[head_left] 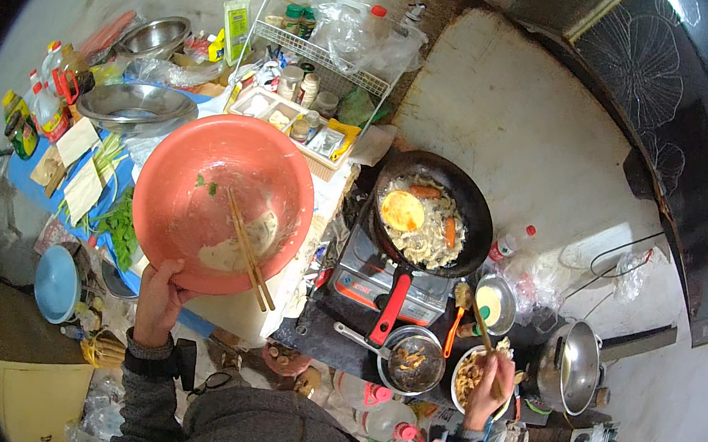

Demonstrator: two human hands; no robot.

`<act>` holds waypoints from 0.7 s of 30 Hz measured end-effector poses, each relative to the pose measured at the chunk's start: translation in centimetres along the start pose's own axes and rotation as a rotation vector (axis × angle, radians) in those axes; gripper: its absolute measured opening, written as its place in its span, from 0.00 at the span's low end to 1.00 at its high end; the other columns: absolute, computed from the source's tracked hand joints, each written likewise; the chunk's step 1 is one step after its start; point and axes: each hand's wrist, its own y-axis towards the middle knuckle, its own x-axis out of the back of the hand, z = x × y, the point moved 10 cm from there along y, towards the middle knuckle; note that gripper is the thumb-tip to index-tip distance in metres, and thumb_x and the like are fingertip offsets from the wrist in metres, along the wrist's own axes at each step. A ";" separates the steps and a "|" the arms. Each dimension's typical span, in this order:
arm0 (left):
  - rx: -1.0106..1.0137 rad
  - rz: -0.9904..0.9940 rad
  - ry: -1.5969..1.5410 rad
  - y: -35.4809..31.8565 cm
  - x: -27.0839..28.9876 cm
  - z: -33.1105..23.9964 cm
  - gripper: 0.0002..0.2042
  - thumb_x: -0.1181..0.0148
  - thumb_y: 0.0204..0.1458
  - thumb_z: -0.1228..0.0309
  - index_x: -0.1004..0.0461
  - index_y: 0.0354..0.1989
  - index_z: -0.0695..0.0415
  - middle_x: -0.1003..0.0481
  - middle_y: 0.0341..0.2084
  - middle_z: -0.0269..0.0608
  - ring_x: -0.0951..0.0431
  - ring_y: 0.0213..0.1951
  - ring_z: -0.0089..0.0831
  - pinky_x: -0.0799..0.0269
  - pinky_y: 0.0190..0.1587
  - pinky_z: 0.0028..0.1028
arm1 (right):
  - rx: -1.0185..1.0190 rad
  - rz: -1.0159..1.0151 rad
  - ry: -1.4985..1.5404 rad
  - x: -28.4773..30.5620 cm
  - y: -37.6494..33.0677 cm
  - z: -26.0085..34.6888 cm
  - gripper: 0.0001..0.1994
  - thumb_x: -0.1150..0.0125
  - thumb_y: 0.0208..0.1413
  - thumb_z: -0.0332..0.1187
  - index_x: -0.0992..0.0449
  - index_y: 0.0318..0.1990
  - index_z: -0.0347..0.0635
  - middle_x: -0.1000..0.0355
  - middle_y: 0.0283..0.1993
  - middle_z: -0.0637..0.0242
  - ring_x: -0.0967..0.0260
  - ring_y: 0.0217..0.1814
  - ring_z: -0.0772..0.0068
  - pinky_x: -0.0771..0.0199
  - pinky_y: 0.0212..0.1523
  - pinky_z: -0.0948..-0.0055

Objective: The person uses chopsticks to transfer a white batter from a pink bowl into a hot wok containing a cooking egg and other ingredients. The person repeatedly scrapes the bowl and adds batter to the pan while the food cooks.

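Note:
My left hand (157, 302) grips the near rim of a large salmon-pink basin (167, 168), tilted toward me. Inside it are pale batter smears and a few green leaf bits, and a pair of chopsticks (246, 247) leans over its edge. At the right, my right hand (489, 389) closes round a thin wooden stick-like utensil (483, 322); whether it is one stick or two I cannot tell. That hand is at a white bowl (457, 382) of golden-brown food pieces. A black frying pan (481, 203) with a red handle holds bubbling oil, a round yellow piece and browned pieces.
Under the pan stands a portable gas stove (386, 280). Nearby are a strainer over a metal bowl (411, 362), an orange-handled brush (455, 321), a small metal bowl (506, 297) and a steel pot (569, 364). A wire rack (323, 54) with jars stands behind; leafy greens (119, 229) lie left.

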 end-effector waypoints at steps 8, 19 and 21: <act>-0.019 -0.041 -0.062 -1.0 0.4 1.2 0.12 0.48 0.54 0.72 0.32 0.46 0.62 0.24 0.36 0.40 0.21 0.34 0.30 0.20 0.32 0.31 | 0.302 0.502 0.021 -16.1 7.9 7.1 0.06 0.42 0.53 0.24 0.25 0.37 0.31 0.25 0.38 0.55 0.26 0.41 0.60 0.28 0.43 0.69; -0.092 -0.173 -0.121 -2.7 2.5 0.5 0.14 0.50 0.55 0.72 0.34 0.48 0.64 0.24 0.37 0.45 0.19 0.33 0.35 0.18 0.33 0.33 | 0.654 0.848 -0.169 -26.6 7.8 6.1 0.07 0.40 0.52 0.26 0.26 0.38 0.35 0.33 0.41 0.52 0.29 0.39 0.48 0.27 0.39 0.60; -0.106 -0.172 -0.127 -2.6 2.5 0.3 0.14 0.50 0.55 0.72 0.34 0.48 0.64 0.24 0.37 0.45 0.19 0.34 0.35 0.17 0.33 0.33 | 0.710 0.905 -0.265 -27.6 7.4 5.8 0.07 0.41 0.52 0.27 0.27 0.39 0.36 0.33 0.42 0.51 0.29 0.39 0.46 0.27 0.38 0.57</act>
